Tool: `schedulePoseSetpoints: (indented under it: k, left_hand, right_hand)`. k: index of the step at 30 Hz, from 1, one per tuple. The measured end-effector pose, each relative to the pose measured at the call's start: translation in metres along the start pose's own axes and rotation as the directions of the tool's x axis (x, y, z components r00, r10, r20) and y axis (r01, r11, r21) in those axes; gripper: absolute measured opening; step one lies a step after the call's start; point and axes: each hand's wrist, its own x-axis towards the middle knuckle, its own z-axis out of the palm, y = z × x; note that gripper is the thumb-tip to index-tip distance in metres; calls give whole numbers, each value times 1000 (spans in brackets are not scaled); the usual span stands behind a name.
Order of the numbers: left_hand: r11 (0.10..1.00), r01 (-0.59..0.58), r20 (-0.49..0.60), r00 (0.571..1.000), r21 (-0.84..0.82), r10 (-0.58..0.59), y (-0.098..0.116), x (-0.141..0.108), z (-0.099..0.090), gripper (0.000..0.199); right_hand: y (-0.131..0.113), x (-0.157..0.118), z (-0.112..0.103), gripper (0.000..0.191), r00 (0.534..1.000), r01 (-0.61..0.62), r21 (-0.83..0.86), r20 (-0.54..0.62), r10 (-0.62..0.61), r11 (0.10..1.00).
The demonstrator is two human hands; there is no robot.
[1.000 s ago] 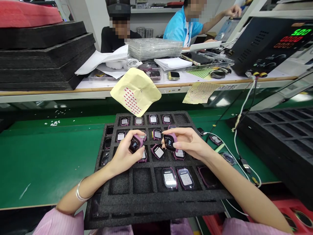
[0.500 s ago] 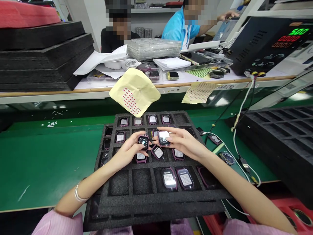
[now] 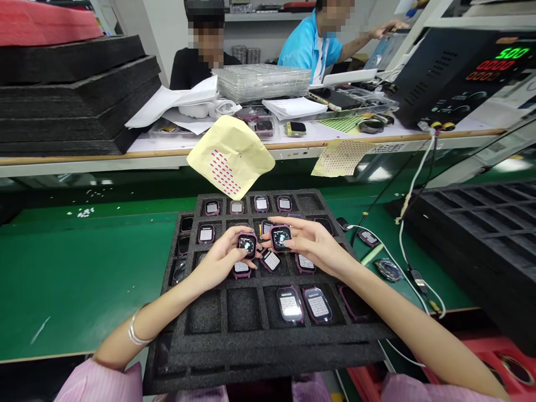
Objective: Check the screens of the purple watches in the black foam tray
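My left hand (image 3: 224, 254) is closed around a purple smartwatch body (image 3: 247, 245), its thumb on the lit dial. Close beside it, my right hand (image 3: 314, 241) grips a second purple smartwatch body (image 3: 281, 238), thumb at the screen's lower right; that screen also shows a dial. Both are held above a black foam tray (image 3: 247, 338) with square pockets. Several strapless purple watches sit in the pockets, many with lit white screens, such as one watch (image 3: 317, 305) in the front row. One tilted watch (image 3: 271, 260) lies just below my hands, which partly hide others.
On the right stand a power supply (image 3: 456, 78) and more black foam trays (image 3: 473, 245). White cables (image 3: 404, 245) run down to the green bench (image 3: 84, 279). Foam stacks (image 3: 75, 106) fill the shelf's left. Two people sit beyond the shelf.
The right-hand watch has tilted, so the white glare has left its screen and its dial shows. The left-hand watch has shifted very slightly to the right.
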Motion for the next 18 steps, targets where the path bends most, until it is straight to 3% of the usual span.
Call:
schedulePoseSetpoints:
  k: [13, 18]
  left_hand:
    - [999, -13, 48, 999, -33, 15, -1, -1, 0, 32]
    - [999, -19, 41, 999, -51, 21, 2, -1, 1, 30]
  right_hand:
    - [7, 0, -1, 46, 997, 48, -182, -56, -60, 982]
    - [5, -1, -2, 44, 997, 22, -144, -68, -32, 989]
